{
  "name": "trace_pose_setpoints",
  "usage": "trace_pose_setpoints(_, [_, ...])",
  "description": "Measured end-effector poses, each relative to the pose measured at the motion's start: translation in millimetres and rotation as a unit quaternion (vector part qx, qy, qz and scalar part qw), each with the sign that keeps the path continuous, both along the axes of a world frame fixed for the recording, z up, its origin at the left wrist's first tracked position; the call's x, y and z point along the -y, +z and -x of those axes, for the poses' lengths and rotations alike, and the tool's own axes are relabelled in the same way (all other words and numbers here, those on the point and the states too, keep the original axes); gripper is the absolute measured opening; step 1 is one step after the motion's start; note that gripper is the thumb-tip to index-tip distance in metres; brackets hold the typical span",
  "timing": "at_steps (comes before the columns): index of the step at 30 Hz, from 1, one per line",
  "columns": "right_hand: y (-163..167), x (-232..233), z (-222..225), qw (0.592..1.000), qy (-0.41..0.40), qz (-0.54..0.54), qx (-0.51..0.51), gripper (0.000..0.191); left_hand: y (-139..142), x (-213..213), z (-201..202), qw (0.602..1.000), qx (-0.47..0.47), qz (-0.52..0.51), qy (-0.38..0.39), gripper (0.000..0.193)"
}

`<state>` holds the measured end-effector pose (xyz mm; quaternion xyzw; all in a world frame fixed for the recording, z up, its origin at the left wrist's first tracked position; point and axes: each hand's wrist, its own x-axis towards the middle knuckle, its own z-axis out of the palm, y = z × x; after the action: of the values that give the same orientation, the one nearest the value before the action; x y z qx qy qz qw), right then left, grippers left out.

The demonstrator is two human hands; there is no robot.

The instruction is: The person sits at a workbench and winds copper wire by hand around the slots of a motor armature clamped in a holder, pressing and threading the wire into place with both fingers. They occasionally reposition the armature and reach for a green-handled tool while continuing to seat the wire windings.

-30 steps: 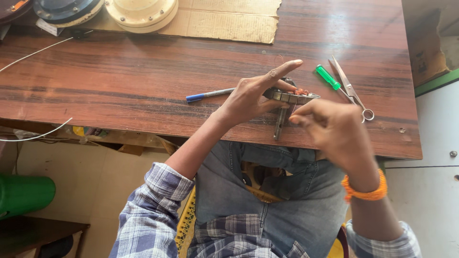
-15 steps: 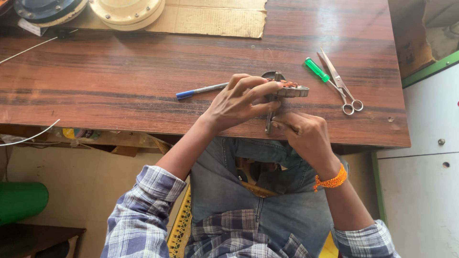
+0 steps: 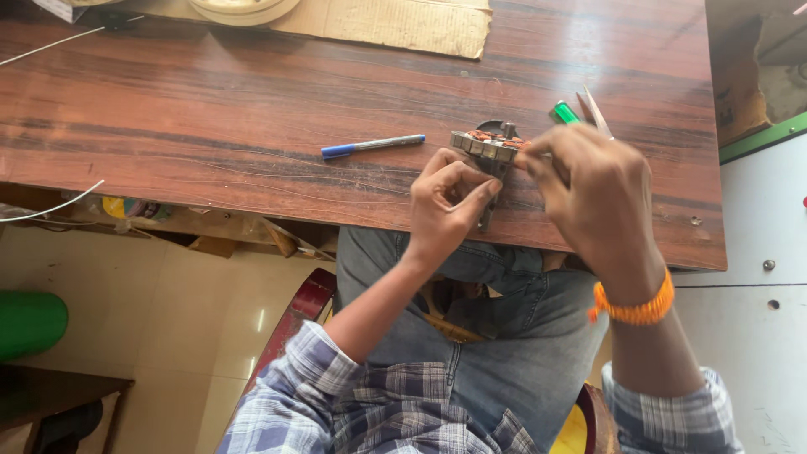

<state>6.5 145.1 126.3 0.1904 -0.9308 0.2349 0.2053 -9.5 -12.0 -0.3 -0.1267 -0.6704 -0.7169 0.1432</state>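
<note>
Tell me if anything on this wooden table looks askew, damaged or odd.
Nothing looks damaged or spilled. Both hands, left hand and right hand, hold the small motor part over the table edge. The blue pen lies slightly slanted, apart from them.

A flat, tan sheet of corrugated cardboard (image 3: 395,23) lies at the far edge of the brown wooden table (image 3: 210,109), its right end torn unevenly. At the top left corner, a small white paper label or tag (image 3: 57,8) shows only as a cut-off corner; its content cannot be made out. On the far right, beyond the table, stands what looks like a brown cardboard box (image 3: 740,88), partly hidden. No screens or signs are visible.
</note>
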Motion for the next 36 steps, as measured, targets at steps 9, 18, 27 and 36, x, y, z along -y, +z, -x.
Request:
trace_pose_setpoints(9, [-2, -4, 60, 0.975, 0.003, 0.082, 0.208, 0.012, -11, -23, -6, 0.962, 0.153, -0.224, -0.02, 0.012])
trace_pose_setpoints(18, [-27, -36, 77, 0.956, -0.083, 0.063, 0.273, 0.017, 5, -36, 3, 0.977, 0.171, -0.104, 0.076, 0.011])
trace_pose_setpoints(27, [-28, -65, 57, 0.937, -0.124, 0.188, 0.267, 0.015, 25, -8, 13, 0.888, -0.309, 0.266, 0.211, 0.048])
trace_pose_setpoints(36, [12, -67, 25, 0.921, -0.131, 0.237, 0.279, 0.016, 42, 36, 60, 0.829, -0.331, 0.442, -0.096, 0.084])
